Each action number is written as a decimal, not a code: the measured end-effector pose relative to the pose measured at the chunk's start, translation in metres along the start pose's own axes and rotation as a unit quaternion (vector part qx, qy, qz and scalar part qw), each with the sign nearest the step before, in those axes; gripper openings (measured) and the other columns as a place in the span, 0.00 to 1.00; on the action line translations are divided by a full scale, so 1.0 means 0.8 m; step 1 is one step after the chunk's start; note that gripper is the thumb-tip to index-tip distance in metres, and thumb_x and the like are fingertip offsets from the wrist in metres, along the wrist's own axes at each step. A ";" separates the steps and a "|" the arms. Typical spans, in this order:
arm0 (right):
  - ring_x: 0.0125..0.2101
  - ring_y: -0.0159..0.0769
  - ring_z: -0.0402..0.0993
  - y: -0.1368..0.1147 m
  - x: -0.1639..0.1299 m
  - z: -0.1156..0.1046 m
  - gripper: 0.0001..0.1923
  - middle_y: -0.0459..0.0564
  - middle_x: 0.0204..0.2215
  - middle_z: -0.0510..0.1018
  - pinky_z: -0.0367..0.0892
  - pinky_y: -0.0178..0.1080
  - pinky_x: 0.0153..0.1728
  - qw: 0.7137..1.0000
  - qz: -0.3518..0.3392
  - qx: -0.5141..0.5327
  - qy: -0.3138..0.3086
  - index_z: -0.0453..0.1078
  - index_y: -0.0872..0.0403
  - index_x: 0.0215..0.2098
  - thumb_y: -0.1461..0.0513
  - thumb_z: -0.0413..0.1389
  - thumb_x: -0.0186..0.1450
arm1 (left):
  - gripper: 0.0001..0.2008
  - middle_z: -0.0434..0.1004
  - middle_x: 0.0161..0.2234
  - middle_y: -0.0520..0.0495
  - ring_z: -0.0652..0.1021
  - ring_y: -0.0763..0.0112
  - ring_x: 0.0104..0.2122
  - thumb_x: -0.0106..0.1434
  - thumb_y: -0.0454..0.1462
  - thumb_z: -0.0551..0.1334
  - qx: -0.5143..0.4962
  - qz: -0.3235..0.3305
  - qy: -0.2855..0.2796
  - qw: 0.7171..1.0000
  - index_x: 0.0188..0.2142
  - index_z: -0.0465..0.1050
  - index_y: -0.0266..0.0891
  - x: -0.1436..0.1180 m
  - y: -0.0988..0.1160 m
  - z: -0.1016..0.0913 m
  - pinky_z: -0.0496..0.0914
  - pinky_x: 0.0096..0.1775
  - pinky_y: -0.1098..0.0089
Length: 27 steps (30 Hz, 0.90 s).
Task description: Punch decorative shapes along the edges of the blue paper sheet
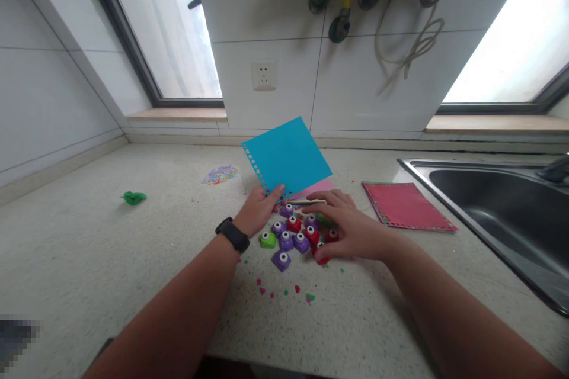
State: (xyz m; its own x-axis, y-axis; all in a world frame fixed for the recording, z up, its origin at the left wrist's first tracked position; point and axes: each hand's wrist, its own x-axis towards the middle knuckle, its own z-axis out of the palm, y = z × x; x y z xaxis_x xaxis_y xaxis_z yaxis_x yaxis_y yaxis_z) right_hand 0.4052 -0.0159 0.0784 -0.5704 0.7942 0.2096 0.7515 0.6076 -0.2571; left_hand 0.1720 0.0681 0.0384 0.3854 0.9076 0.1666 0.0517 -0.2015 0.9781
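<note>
Pinched at its lower corner by my left hand (259,208), a blue sheet of paper (288,157) tilts up over the counter. Small punched shapes line its left and lower edges. My right hand (349,225) hovers with fingers apart over the right side of a cluster of small craft punches. Among these are a purple punch (281,260), a red punch (294,224) and a green punch (267,240). Its thumb is close to a red punch (322,260); whether they touch is unclear. Behind the cluster, pink paper (317,188) shows partly beneath the blue sheet.
A stack of sheets with a red one on top (411,207) lies at right, beside the sink (502,189). Paper cutouts (287,292) are scattered in front of the punches. Colourful confetti (221,174) and a crumpled green piece (134,198) lie to the left.
</note>
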 end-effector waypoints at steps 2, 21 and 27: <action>0.61 0.57 0.57 -0.008 0.000 0.001 0.48 0.54 0.62 0.64 0.53 0.59 0.60 1.000 -0.008 0.000 -0.020 0.66 0.43 0.62 0.38 0.67 0.48 | 0.23 0.73 0.26 0.50 0.67 0.77 0.21 0.66 0.55 0.58 -0.002 0.002 -0.006 1.000 0.32 0.70 0.36 0.000 0.000 0.000 0.60 0.25 0.73; 0.52 0.52 0.63 -0.030 0.010 0.023 0.20 0.53 0.53 0.72 0.57 0.55 0.52 0.995 0.004 -0.082 0.052 0.73 0.45 0.52 0.46 0.57 0.66 | 0.22 0.71 0.25 0.51 0.67 0.76 0.22 0.67 0.53 0.58 -0.005 0.023 -0.012 1.000 0.30 0.69 0.36 -0.003 0.005 0.001 0.60 0.27 0.73; 0.55 0.52 0.62 -0.042 0.011 0.022 0.21 0.51 0.59 0.68 0.56 0.56 0.53 0.997 -0.010 -0.068 0.034 0.70 0.43 0.57 0.52 0.57 0.66 | 0.22 0.71 0.25 0.52 0.67 0.76 0.22 0.67 0.53 0.57 -0.004 0.017 -0.011 1.000 0.31 0.69 0.36 -0.003 0.006 0.001 0.61 0.28 0.73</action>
State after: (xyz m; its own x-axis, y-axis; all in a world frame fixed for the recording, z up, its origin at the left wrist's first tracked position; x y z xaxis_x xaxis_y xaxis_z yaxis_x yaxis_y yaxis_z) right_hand 0.3689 -0.0288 0.0725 -0.5662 0.7761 0.2777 0.7804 0.6132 -0.1225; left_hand 0.1719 0.0646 0.0429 0.4064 0.8921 0.1974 0.0301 -0.2290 0.9730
